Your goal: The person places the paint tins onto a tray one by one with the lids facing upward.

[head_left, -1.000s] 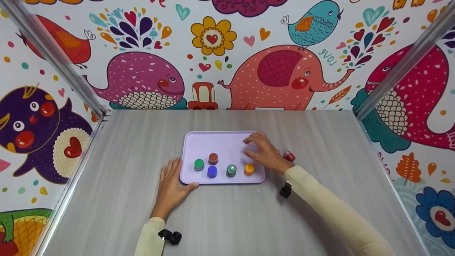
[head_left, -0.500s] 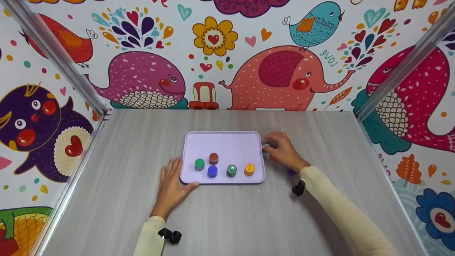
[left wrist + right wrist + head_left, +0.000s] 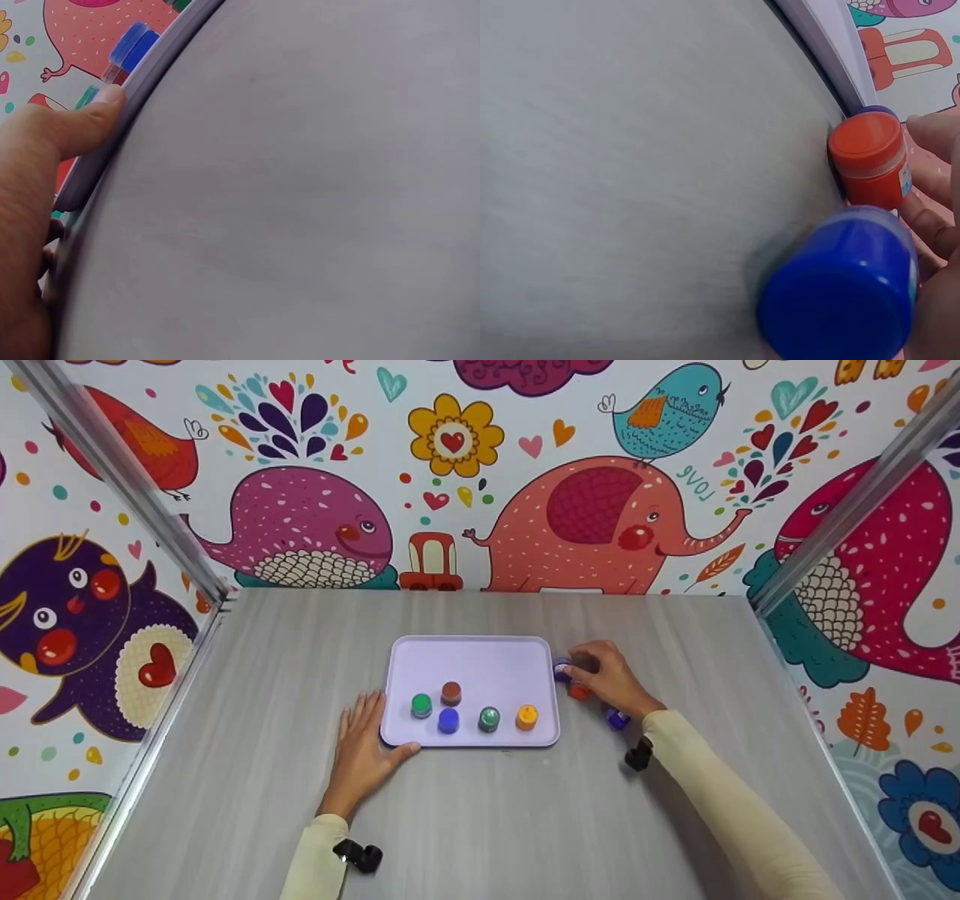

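Left hand (image 3: 363, 757), spread, is touching lilac tray (image 3: 499, 660), presumably steadying it. Right hand (image 3: 613, 681), fingers parted, is resting beside purple jar (image 3: 560, 670).

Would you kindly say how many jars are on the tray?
5: green jar at left, brown jar behind blue jar, speckled jar right of blue, yellow-orange jar rightmost.
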Available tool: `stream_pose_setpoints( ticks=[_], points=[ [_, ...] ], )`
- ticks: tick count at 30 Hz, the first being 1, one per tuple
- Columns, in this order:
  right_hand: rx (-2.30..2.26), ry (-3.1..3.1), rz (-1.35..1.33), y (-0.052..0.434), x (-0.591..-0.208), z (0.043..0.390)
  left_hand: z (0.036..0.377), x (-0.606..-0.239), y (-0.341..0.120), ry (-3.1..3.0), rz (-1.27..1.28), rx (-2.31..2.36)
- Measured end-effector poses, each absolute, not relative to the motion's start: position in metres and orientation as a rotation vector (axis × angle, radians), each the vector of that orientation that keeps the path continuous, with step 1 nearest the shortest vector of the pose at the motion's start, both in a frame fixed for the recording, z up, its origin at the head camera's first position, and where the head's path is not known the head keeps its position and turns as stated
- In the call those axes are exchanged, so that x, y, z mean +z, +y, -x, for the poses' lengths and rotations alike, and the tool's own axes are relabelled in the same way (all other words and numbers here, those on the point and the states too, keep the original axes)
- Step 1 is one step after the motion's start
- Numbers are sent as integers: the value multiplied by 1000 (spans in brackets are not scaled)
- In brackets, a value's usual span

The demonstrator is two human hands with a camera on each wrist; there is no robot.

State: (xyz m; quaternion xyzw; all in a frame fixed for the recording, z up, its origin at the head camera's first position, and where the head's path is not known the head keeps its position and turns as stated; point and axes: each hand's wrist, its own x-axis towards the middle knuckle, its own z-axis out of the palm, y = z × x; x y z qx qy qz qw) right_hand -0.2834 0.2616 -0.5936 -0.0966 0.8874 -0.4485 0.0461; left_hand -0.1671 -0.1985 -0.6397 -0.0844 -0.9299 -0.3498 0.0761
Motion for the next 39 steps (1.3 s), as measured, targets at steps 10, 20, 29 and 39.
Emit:
stream_pose_setpoints(
  ticks=[10, 20, 29, 39],
  points=[
    [-1327, 2710, 367, 263, -593, 285, 168, -637, -198, -2816, 244, -1059],
    [-1256, 2693, 367, 263, -593, 280, 167, -639, -199, -2809, 241, -1065],
    [-1164, 2687, 431, 256, -591, 279, 166, -641, -200, -2782, 248, -1062],
    [-1157, 2708, 445, 253, -590, 277, 166, -640, -198, -2783, 254, -1066]
  ],
)
